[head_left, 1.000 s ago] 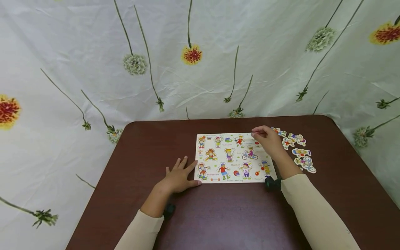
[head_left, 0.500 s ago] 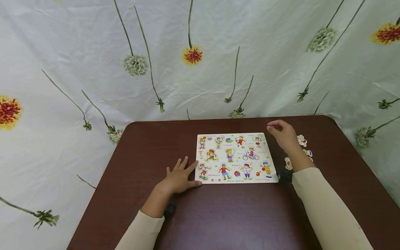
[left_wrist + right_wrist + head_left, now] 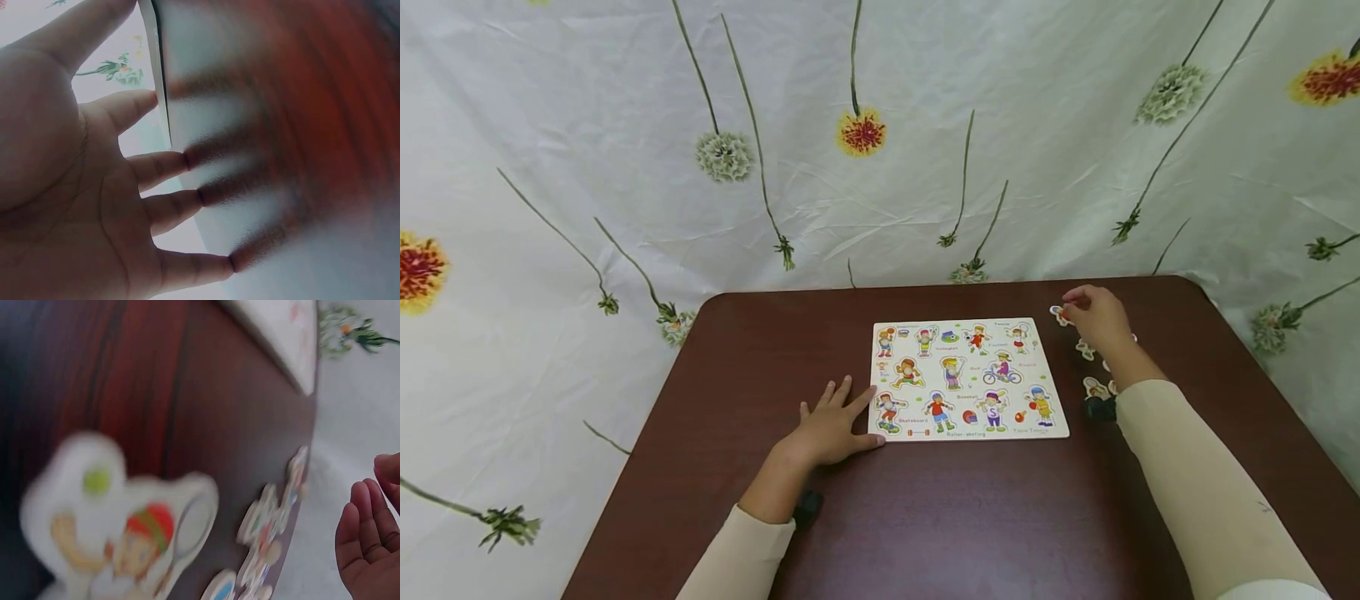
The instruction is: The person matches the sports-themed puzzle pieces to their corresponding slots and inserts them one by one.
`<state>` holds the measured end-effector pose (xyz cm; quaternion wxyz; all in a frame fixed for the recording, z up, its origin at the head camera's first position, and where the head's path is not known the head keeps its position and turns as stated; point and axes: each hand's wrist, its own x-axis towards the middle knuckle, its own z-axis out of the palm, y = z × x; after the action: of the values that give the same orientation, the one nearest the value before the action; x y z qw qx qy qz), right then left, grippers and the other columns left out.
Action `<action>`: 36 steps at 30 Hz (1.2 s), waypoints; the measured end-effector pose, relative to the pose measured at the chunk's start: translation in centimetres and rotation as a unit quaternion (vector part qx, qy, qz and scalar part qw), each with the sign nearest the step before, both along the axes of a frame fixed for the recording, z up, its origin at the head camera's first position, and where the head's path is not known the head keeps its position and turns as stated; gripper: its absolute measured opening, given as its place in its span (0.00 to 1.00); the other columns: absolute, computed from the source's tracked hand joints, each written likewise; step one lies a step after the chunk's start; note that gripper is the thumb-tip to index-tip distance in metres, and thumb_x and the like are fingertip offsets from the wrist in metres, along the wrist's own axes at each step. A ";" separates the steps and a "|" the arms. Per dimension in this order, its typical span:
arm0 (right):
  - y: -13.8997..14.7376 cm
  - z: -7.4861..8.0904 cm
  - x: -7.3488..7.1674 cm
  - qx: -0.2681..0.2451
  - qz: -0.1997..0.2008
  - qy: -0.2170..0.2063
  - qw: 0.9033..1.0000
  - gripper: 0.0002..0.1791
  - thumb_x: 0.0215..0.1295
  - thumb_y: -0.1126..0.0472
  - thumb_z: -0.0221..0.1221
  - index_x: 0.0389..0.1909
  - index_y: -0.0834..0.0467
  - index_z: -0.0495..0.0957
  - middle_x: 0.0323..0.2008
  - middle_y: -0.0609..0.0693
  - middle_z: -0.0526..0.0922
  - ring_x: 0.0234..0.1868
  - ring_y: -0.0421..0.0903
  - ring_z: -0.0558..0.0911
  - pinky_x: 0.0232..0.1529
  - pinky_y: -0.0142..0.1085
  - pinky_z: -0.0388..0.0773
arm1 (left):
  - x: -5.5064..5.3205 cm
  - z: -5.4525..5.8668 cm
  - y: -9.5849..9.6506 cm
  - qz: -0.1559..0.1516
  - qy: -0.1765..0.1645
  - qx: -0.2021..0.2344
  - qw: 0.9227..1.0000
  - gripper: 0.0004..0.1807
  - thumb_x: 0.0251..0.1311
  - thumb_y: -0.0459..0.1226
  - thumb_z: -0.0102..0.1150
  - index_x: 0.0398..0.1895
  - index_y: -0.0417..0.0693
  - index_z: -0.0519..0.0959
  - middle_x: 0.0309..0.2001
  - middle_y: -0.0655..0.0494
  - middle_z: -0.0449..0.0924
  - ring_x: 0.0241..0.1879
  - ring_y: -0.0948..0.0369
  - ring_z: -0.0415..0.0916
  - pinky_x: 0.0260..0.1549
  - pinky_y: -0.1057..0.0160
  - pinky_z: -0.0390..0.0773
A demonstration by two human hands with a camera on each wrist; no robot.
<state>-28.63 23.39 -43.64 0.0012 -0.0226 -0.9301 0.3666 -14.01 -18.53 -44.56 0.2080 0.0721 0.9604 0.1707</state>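
A white wooden puzzle board point(image 3: 973, 337) printed with children playing sports lies in the middle of the table in the head view. My left hand point(image 3: 827, 429) rests spread at its left edge, thumb and index fingertip touching the edge; the left wrist view shows those fingertips against the board's side. Off the board's far right corner, my right hand point(image 3: 1101, 321) hovers with bent fingers, overlapping a puzzle piece point(image 3: 1059, 315). In the right wrist view, thumb and fingers point(image 3: 369, 519) stand apart with nothing between them, beyond several knobbed pieces.
More cut-out puzzle pieces point(image 3: 1085, 350) lie right of the board, partly hidden under my right hand and wrist. A tennis player piece point(image 3: 147, 544) is close to the right wrist camera. A flowered cloth point(image 3: 925, 208) hangs behind the brown table point(image 3: 760, 342).
My right hand has moved from over the board's upper right corner, rightward to the loose pieces, uncovering the corner. The left hand has stayed at the board's edge.
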 end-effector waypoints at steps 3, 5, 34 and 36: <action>0.4 -0.5 -0.6 0.047 0.012 0.008 0.999 0.16 0.77 0.61 0.52 0.57 0.66 0.74 0.54 0.67 0.73 0.51 0.63 0.75 0.48 0.54 0.74 | -0.1 -0.1 0.0 0.000 -0.003 -0.002 1.000 0.46 0.64 0.59 0.62 0.81 0.64 0.54 0.83 0.43 0.40 0.82 0.41 0.35 0.70 0.23 0.41; 0.6 -0.8 -0.8 0.067 0.015 0.005 0.998 0.16 0.76 0.61 0.52 0.57 0.67 0.74 0.53 0.67 0.73 0.50 0.63 0.75 0.49 0.55 0.73 | 0.0 -0.1 0.0 0.000 -0.005 -0.003 1.000 0.46 0.64 0.59 0.62 0.81 0.64 0.53 0.83 0.43 0.39 0.82 0.41 0.35 0.70 0.23 0.40; 0.9 -1.7 -1.9 0.181 0.083 -0.021 0.980 0.16 0.75 0.68 0.48 0.57 0.72 0.75 0.51 0.70 0.73 0.50 0.65 0.76 0.55 0.58 0.74 | -0.1 -0.4 -0.2 0.005 0.002 0.007 1.000 0.46 0.62 0.61 0.62 0.81 0.67 0.55 0.83 0.44 0.40 0.82 0.41 0.36 0.69 0.22 0.40; 0.9 -1.7 -1.9 0.180 0.082 -0.024 0.980 0.16 0.75 0.68 0.48 0.56 0.72 0.75 0.51 0.70 0.74 0.50 0.65 0.76 0.55 0.58 0.74 | -0.1 -0.4 -0.3 0.005 0.001 0.007 1.000 0.46 0.62 0.61 0.62 0.81 0.67 0.55 0.83 0.44 0.40 0.82 0.41 0.36 0.69 0.22 0.40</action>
<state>-30.52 24.28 -45.32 -0.0474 0.0457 -0.9793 0.1915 -14.10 -18.80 -44.99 0.2061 0.0687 0.9596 0.1787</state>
